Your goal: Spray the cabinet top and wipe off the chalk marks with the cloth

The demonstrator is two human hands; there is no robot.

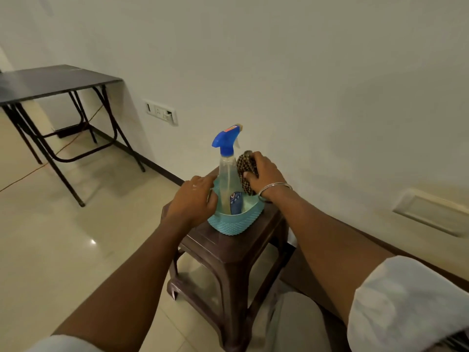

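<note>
A clear spray bottle (227, 171) with a blue trigger head stands upright in a teal basket (236, 223) on a brown plastic stool (228, 252). My right hand (265, 172) grips a dark checked cloth (245, 163) bunched at the basket's far right rim, just right of the bottle. My left hand (195, 199) rests with relaxed fingers on the basket's left rim, beside the bottle's body. A dark brown surface (380, 250), perhaps the cabinet top, runs along the wall at the right; no chalk marks show on it.
A black folding table (50, 83) stands at the far left by the white wall. A switch plate (161, 111) is on the wall above the skirting. An orange cord (38, 167) crosses the glossy tiled floor. A pale wall panel (434, 212) sits at the right.
</note>
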